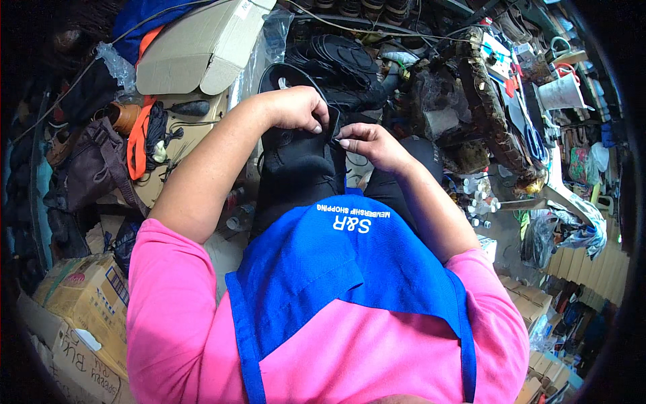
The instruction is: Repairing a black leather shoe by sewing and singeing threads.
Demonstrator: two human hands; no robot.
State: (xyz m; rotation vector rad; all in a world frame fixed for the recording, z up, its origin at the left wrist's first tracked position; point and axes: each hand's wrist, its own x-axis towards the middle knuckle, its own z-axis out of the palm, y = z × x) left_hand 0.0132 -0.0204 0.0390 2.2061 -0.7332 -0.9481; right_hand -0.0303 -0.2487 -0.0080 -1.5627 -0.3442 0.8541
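Observation:
A black shoe [293, 158] rests on my lap over my dark-clothed thighs, its rimmed opening pointing away from me. My left hand [299, 110] is bent over the opening, fingers and thumb closed on the shoe's right edge. Just right of that edge, my right hand [373, 143] pinches thumb and forefinger together. Whatever small thing sits in that pinch is too dark and fine to make out. The two hands are close but apart. A blue apron [323, 262] covers my front below the shoe.
A cardboard piece [202, 50] and a dark-handled tool [190, 108] lie at the far left, beside an orange strap [138, 145]. Black round pieces [336, 60] are stacked beyond the shoe. Small bottles [479, 195] stand at right; a carton [91, 296] sits at lower left.

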